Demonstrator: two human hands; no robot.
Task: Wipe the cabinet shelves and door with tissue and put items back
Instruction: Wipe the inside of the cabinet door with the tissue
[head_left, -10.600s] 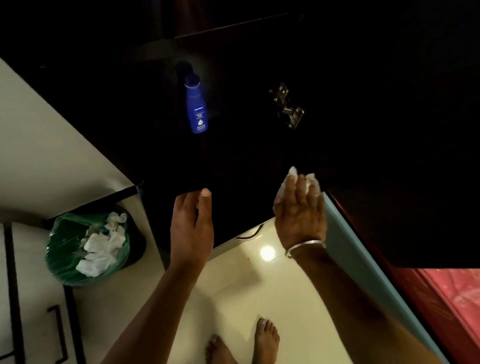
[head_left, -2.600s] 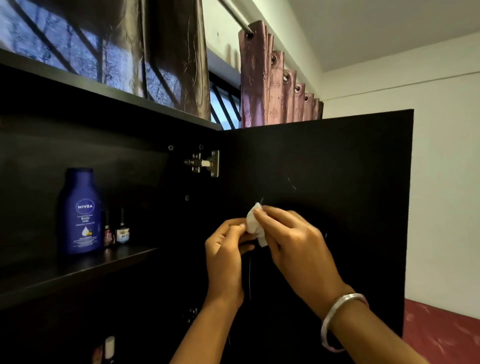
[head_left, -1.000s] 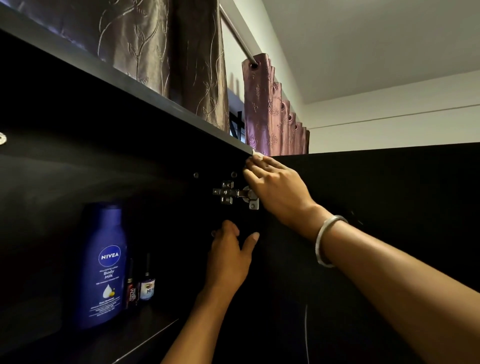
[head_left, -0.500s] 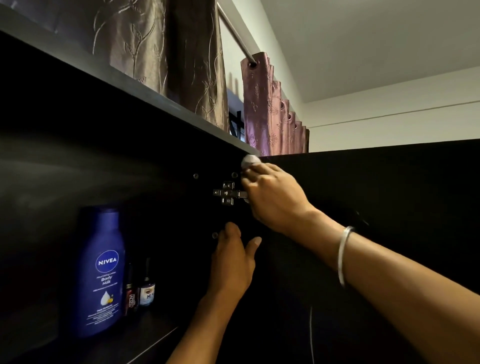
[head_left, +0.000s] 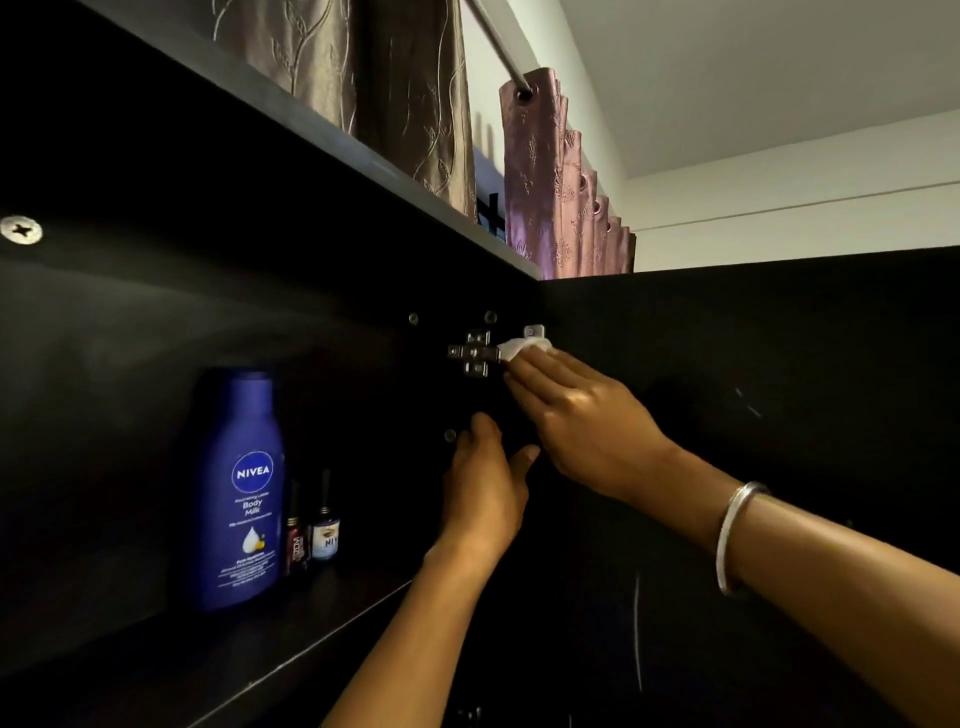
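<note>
Head view: the right hand (head_left: 582, 421) presses the tissue (head_left: 522, 347) under straight fingers against the hinge (head_left: 475, 353); the unwiped door (head_left: 779, 415) panel spreads rightward; the left hand (head_left: 483, 493), fingers relaxed, braces the cabinet side just below.

Right hand (head_left: 582, 421) presses tissue (head_left: 522, 347) against hinge (head_left: 474, 354) — door (head_left: 753, 364) open.
</note>
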